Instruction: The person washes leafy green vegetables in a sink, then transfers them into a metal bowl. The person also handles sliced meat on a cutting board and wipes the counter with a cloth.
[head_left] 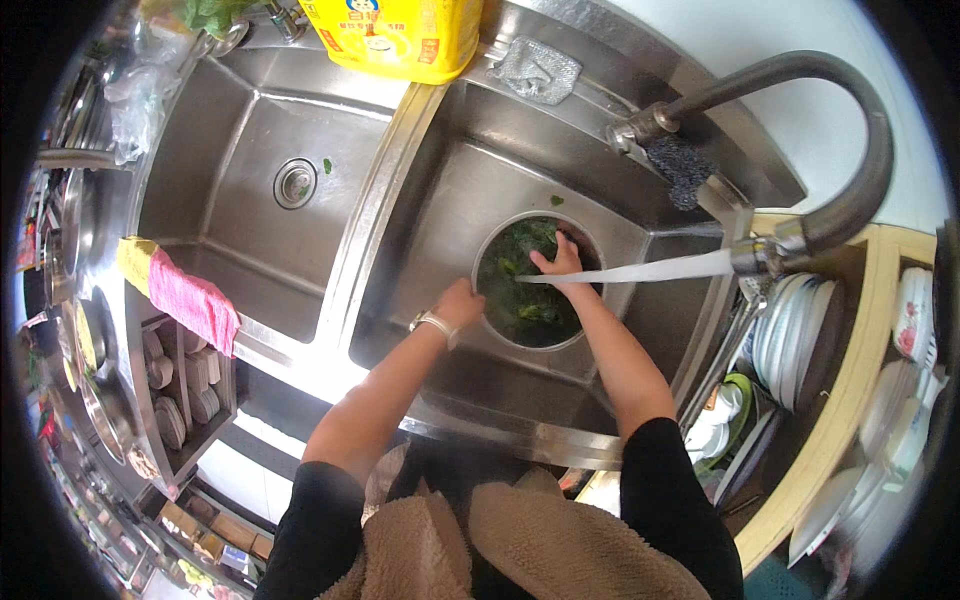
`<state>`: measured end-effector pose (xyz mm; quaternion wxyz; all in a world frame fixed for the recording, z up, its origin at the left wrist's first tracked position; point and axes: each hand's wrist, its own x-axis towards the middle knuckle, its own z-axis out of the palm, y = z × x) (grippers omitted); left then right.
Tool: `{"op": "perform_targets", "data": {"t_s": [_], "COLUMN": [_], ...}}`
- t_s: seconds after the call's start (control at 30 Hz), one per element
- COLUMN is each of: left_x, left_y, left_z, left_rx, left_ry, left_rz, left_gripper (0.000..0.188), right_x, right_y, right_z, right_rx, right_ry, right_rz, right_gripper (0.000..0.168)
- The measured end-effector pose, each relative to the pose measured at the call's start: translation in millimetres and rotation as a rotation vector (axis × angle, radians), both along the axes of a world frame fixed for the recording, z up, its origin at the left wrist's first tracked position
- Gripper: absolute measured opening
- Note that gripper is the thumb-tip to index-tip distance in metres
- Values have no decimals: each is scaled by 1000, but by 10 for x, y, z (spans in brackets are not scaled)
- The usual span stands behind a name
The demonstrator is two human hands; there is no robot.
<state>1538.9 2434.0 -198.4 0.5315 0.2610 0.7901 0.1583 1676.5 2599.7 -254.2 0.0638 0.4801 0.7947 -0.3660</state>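
Note:
A round metal basin (538, 346) of water and dark leafy greens (525, 307) stands in the right-hand sink (442, 217). My left hand (459, 302), with a light band at the wrist, grips the basin's left rim. Over the greens, inside the basin, my right hand (562, 259) is spread with thumb and fingers apart; its fingertips are at the water and hold nothing that I can make out. Water (652, 270) streams from the curved faucet (757, 255) across my right hand into the basin.
The left sink (277, 225) has a drain (295, 183) and a leaf scrap. A yellow jug (397, 37) stands behind the divider. A mesh cloth (538, 70) and a dark scourer (681, 171) lie on the back ledge. Pink and yellow cloths (191, 300) hang at left; plates (791, 337) stand at right.

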Motion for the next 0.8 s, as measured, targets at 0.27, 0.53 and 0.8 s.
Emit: {"op": "perform_targets", "data": {"t_s": [0.27, 0.53, 0.8], "left_x": [-69, -73, -108], "left_y": [9, 47, 32], "left_z": [0, -86, 26], "left_rx": [32, 72, 75], "left_ry": [151, 251, 135], "left_rz": [-148, -222, -53], "left_gripper": [28, 22, 22], "right_x": [106, 66, 173], "right_y": [-540, -89, -633], "right_z": [269, 47, 447], "right_rx": [59, -62, 261], "right_ry": [-201, -123, -103], "right_rz": [878, 60, 935], "right_gripper": [71, 74, 81]}}
